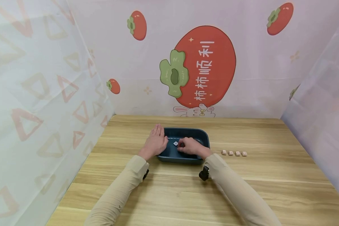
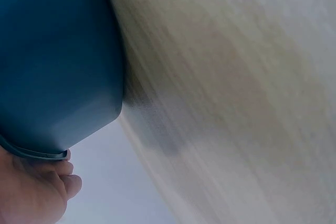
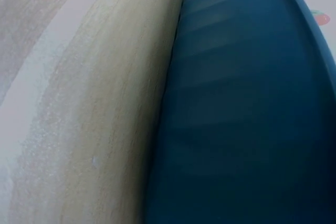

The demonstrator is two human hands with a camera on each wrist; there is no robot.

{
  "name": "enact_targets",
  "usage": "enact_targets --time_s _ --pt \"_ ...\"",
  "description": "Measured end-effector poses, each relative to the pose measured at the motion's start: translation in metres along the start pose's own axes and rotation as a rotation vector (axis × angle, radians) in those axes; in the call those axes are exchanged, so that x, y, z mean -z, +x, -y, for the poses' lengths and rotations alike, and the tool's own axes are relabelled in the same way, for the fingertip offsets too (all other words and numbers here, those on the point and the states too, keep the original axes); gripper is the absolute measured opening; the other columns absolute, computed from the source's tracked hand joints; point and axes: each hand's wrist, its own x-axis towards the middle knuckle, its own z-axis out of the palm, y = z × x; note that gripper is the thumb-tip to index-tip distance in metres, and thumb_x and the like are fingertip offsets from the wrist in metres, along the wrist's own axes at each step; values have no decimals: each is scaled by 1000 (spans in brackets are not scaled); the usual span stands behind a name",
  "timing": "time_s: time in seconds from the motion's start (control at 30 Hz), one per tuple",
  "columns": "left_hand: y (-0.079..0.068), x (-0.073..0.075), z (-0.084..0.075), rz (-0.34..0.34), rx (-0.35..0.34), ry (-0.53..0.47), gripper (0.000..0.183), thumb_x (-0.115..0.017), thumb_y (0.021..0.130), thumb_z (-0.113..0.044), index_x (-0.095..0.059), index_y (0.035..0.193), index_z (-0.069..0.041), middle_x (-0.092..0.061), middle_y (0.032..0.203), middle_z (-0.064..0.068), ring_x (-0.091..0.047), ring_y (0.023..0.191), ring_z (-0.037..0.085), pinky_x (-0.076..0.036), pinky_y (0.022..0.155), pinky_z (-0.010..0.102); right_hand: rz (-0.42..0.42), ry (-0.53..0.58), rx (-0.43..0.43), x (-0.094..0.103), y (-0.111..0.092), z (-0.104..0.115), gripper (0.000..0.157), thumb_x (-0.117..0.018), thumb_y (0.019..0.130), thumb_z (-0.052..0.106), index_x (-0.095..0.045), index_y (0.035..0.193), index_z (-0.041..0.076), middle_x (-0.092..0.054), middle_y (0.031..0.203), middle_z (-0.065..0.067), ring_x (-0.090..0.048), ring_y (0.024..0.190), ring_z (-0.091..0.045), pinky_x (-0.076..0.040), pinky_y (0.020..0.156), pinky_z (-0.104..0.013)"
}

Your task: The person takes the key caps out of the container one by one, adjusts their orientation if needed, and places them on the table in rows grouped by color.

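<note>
A dark blue rectangular tray (image 1: 180, 160) with raised walls stands on the wooden table. My left hand (image 1: 155, 142) rests on its left rim, fingers stretched out along the edge and thumb at the inner side. In the left wrist view, that hand (image 2: 34, 190) shows at the lower left against the rim. My right hand (image 1: 190, 146) reaches into the tray with bent fingers, thumb and forefinger close together near the bottom. Whether something is between those fingertips is hidden. Just left of them a small white die (image 1: 175, 143) lies on the tray floor.
Several small white dice (image 1: 230, 153) stand in a spaced row on the table (image 1: 175, 194), right of the tray. Behind the table hangs a cloth (image 1: 251, 78) printed with persimmons, and similar cloth (image 1: 45, 103) closes off the left side.
</note>
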Motion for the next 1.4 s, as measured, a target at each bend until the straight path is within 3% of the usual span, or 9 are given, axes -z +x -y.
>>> enact_targets --time_s 0.57,1.13,1.4 --pt "-1 2 -1 0 -1 -10 63 -26 106 -34 -17 154 5 -8 164 21 -3 154 32 -10 125 44 11 24 8 2 -5 3 15 -64 96 21 -71 105 13 -64 87 -1 -58 76 -16 -50 73 -29" --pt "0 1 0 -10 0 7 63 -25 106 -35 -18 154 5 -12 164 22 -4 154 33 -12 125 44 -9 89 14 24 -26 7 21 -66 95 20 -71 112 11 -67 92 -4 -62 68 -14 -56 66 -25" --pt "0 1 0 -3 2 4 63 -27 106 -34 -16 155 5 -10 164 21 -3 154 32 -12 125 45 -58 16 28 34 -35 4 24 -66 94 23 -70 114 11 -66 88 -2 -59 69 -14 -54 66 -25"
